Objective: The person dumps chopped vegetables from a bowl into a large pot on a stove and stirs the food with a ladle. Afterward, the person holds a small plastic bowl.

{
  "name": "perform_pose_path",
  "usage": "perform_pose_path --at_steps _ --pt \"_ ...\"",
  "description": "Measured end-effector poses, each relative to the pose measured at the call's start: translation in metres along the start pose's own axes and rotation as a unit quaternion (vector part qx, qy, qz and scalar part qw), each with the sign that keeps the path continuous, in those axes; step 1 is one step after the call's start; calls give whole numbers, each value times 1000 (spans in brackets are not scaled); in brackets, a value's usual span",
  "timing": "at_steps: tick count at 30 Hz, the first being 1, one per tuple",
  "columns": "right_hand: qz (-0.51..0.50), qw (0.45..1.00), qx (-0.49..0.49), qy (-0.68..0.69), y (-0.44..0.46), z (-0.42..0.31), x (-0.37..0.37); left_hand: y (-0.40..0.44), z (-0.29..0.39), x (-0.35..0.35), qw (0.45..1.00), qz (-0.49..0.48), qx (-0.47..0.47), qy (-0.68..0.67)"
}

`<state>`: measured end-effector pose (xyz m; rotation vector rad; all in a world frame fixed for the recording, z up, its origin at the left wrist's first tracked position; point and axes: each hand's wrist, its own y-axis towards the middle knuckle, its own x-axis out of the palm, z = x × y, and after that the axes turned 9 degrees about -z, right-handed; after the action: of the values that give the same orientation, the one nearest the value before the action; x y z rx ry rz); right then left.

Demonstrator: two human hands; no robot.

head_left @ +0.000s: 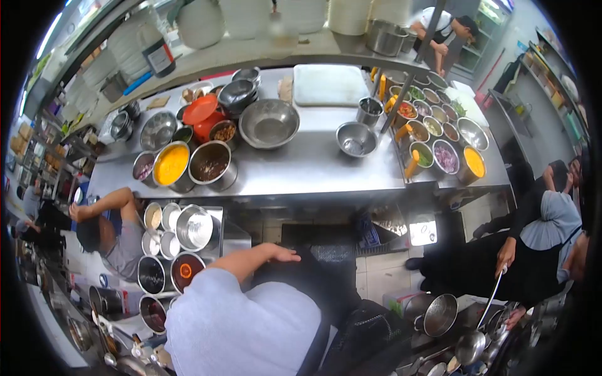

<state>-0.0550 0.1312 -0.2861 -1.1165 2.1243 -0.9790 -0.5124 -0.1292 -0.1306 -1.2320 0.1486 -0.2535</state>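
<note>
My left hand (285,253) reaches out from the grey sleeve at bottom centre. Its fingers are stretched out, with nothing visible in them. Below it is dark clothing (282,276), and the steel counter (301,169) lies beyond. My right hand is not in view. Left of my forearm stand steel pots, among them one with dark red liquid (186,272) and a shiny pale-bottomed pot (194,228).
The counter holds a pot of yellow liquid (171,164), a large steel bowl (269,124), a white cutting board (330,85) and several ingredient tins (446,156). At right, a co-worker's hand (505,255) grips a ladle (470,346). Another person (119,241) is at left.
</note>
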Motion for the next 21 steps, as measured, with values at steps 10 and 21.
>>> perform_pose_path --at_steps 10,21 --pt "146 967 -177 108 57 -205 -68 91 163 -84 876 51 305 371" --pt "180 954 77 225 37 -105 150 46 274 -216 804 -201 384 406"
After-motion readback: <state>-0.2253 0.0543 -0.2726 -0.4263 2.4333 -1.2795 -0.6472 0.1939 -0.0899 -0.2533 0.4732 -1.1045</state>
